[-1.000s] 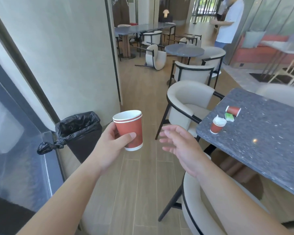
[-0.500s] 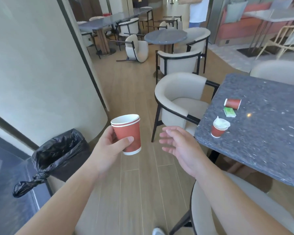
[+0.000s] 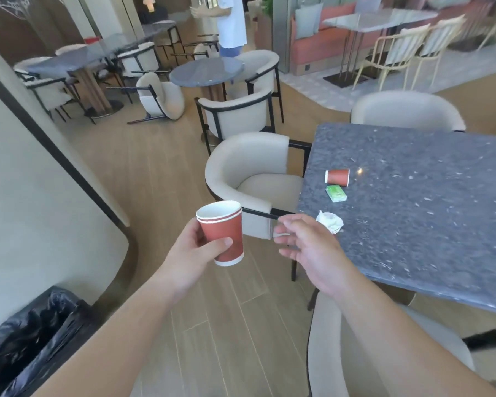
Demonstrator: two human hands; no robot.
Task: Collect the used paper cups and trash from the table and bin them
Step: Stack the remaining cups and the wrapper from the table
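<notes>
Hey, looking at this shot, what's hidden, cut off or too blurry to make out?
All in the head view:
- Upright cup on the table: its body is hidden behind the right hand; only crumpled white paper on top shows.
- Bin: cut off by the left and bottom edges.
- Green packet: print too small to read.
- Held cups in the left hand: insides not visible.

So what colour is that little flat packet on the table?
Green: the small flat packet beside the tipped red paper cup, head view.
</notes>
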